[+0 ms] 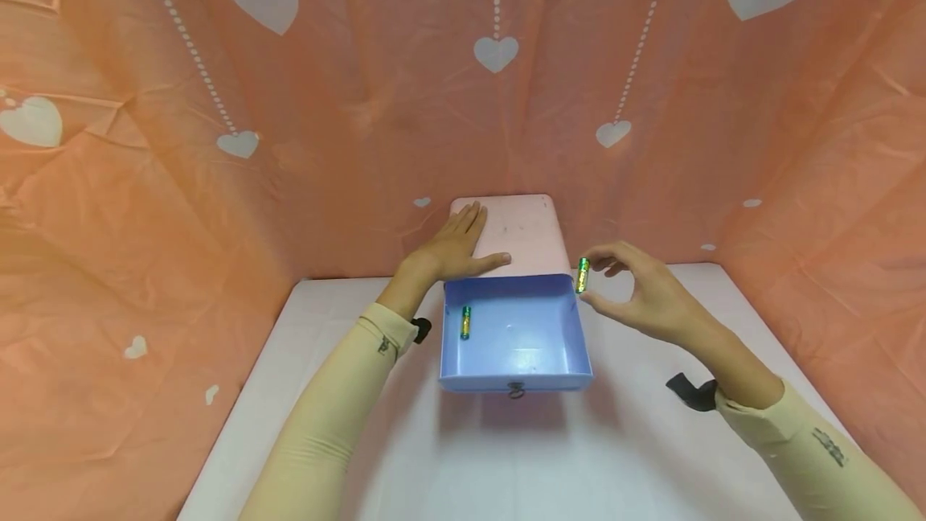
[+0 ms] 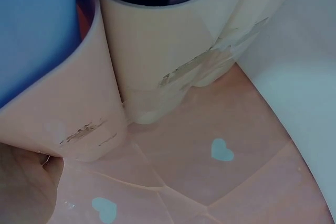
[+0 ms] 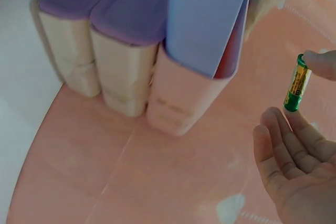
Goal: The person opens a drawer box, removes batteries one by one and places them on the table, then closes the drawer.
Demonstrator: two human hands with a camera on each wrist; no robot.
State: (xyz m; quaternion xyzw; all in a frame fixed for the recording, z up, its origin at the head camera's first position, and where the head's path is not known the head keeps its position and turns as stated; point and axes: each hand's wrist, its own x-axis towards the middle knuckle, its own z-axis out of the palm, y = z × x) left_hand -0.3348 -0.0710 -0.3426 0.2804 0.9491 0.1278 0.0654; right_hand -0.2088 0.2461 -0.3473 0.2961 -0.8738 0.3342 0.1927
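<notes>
My left hand (image 1: pixel 452 252) rests with straight fingers on the pink top (image 1: pixel 524 231) of a small drawer cabinet. Below that hand, the blue drawer (image 1: pixel 517 332) is pulled out toward me. Inside it a green and gold battery (image 1: pixel 465 322) lies near the left wall. My right hand (image 1: pixel 644 292) pinches a second battery (image 1: pixel 583 274) by its ends, between thumb and fingertip, just beyond the drawer's right rim. The right wrist view shows this battery (image 3: pixel 297 82) more closely, with the other fingers spread clear of it.
Under the pink unit, two cream units with purple drawers (image 3: pixel 128 11) show in the right wrist view, both closed or nearly so. A metal ring pull (image 1: pixel 516 391) hangs on the blue drawer's front. The white table (image 1: pixel 325 320) meets orange cloth with hearts (image 1: pixel 405 103) behind and at the sides.
</notes>
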